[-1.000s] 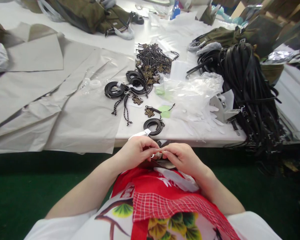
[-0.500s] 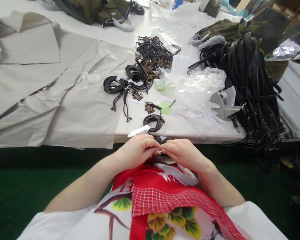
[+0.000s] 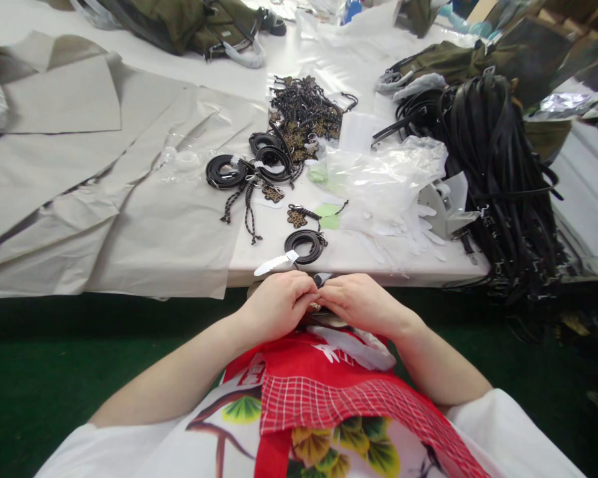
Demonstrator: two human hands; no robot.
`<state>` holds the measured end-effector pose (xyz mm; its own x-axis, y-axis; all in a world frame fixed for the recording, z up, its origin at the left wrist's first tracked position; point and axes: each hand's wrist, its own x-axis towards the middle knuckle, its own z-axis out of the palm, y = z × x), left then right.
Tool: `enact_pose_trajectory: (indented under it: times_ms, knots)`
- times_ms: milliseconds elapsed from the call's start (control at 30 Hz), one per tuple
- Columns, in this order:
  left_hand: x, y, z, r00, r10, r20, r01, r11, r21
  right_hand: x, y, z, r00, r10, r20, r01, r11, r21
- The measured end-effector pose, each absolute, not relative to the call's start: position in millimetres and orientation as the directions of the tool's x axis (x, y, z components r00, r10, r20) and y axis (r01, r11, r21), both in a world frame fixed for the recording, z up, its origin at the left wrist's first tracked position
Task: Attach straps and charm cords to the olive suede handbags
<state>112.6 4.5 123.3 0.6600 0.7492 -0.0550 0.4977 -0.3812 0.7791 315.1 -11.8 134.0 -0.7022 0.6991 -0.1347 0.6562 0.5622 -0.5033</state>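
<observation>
Just below the table's front edge, my left hand [image 3: 282, 300] and my right hand [image 3: 359, 301] meet fingertip to fingertip over my lap. Both are closed. A small shiny metal piece [image 3: 315, 306] shows at the left fingers; the rest of what they grip is hidden. Behind the fingertips a dark piece with a grey end [image 3: 321, 279] sticks up. Beyond my hands lies a coiled black strap [image 3: 295, 256], with a white notched tag [image 3: 274, 264] beside it. Above the coil rests a leopard-print charm [image 3: 296, 216] on a braided cord.
More coiled straps [image 3: 223, 174] lie left of a pile of corded charms [image 3: 306, 109]. Clear plastic [image 3: 389, 166] and a tape dispenser [image 3: 441, 206] are at right, beside a heap of black straps [image 3: 498, 153]. Grey sheeting [image 3: 169, 226] covers the left side.
My fingers have shifted slightly around what they grip. More of the dark piece with the grey end shows behind them. The things on the table stay put.
</observation>
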Motion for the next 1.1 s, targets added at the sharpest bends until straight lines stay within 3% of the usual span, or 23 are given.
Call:
enact_pose_trajectory:
  times_ms: [200,300,400,500,600,700,867,1000,1100]
  knots:
    - [110,8,116,0.701,0.713,-0.016,0.474,-0.450,0.757,315,-3,128,-0.712,0.682,-0.164,0.641,0.538,-0.548]
    - [107,-4,122,0.641,0.762,0.094,0.548,-0.539,0.639,319,9,128,-0.652,0.736,-0.183,0.667,0.441,-0.601]
    - [108,-26,122,0.749,0.646,0.149,0.499,-0.697,0.515,323,23,123,-0.549,0.832,-0.086,0.688,0.391,-0.612]
    - [112,-41,106,0.860,0.505,0.074,0.422,-0.785,0.453,322,38,103,-0.510,0.859,0.045,0.751,0.470,-0.464]
    - [113,-41,83,0.834,0.552,0.008,0.520,-0.789,0.328,316,55,77,-0.526,0.850,0.038,0.812,0.515,-0.275]
    - [102,-33,70,0.804,0.595,-0.006,0.575,-0.775,0.262,312,68,73,-0.542,0.841,0.002,0.815,0.526,-0.243]
    - [70,-20,76,0.752,0.649,0.116,0.557,-0.720,0.413,315,57,135,-0.527,0.850,0.004,0.766,0.477,-0.432]
    - [58,-21,82,0.727,0.667,0.164,0.546,-0.706,0.451,311,28,161,-0.545,0.793,-0.273,0.744,0.307,-0.594]
    - [54,-28,84,0.719,0.675,0.165,0.552,-0.699,0.455,307,12,139,-0.621,0.704,-0.344,0.638,0.198,-0.744]
